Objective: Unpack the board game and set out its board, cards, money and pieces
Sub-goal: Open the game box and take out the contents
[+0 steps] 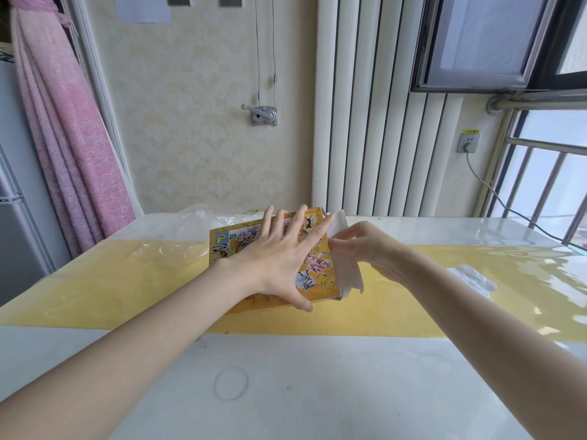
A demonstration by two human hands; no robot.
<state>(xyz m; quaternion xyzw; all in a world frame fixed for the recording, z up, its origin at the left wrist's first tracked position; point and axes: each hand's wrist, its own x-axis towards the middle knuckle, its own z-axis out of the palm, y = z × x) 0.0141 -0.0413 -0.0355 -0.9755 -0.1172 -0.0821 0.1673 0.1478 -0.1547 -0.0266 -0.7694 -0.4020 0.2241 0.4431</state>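
Left hand (279,258) flat, fingers spread, on the game box (313,265); right hand (365,249) pinching its white end flap (347,271) above the tabletop (286,376).

Head view — forward-down over table (286,376), close.

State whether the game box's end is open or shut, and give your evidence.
Open: the white end flap of the box stands swung outward, and the right hand holds it.

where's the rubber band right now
In the head view the rubber band lies flat on the white near part of the table, left of centre, between the two forearms and nearer the camera than the game box.
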